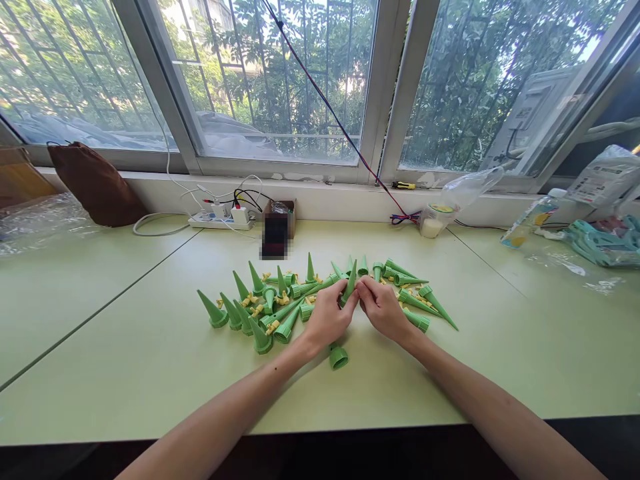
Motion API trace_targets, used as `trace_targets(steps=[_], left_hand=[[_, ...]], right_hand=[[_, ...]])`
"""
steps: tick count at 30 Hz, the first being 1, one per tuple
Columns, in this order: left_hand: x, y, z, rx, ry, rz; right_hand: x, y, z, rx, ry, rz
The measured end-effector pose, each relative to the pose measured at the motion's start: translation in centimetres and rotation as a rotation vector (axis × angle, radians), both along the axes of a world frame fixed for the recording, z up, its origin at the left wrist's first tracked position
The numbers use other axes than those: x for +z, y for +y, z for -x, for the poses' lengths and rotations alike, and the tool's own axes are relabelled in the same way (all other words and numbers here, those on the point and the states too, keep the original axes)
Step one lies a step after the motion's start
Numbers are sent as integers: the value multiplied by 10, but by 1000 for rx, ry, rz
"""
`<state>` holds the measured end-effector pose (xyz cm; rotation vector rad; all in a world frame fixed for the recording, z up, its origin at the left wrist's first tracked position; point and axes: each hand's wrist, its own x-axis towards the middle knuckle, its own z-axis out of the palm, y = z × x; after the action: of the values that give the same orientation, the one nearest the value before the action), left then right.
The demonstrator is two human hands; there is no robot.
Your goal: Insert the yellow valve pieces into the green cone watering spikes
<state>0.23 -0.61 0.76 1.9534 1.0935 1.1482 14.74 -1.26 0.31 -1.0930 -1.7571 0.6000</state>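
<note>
My left hand [327, 317] and my right hand [383, 308] meet above the pale green table [150, 360], fingers closed. The left hand grips a green cone spike [349, 288] that points up and away. The right hand's fingertips pinch at the same spike's base, and what they hold there is too small to name. A pile of several green cone spikes [260, 303] with small yellow valves lies behind and to both sides of the hands. One green spike [338, 357] lies alone on the table under my left wrist.
A power strip [220, 219] with white cables, a small box [276, 233] and a brown bag [95, 183] stand at the back by the window. A plastic bag with a jar [435, 220] and packaged items [600, 240] lie at right.
</note>
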Motion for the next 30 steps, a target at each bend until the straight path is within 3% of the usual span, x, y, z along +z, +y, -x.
trace_targets(steps=[12,30], left_hand=[[2,-1,0,36,40,-28],[-1,-1,-1,-7,-107,50]], right_hand=[[2,-1,1,25,80,65],[6,-3,4,70,240,162]])
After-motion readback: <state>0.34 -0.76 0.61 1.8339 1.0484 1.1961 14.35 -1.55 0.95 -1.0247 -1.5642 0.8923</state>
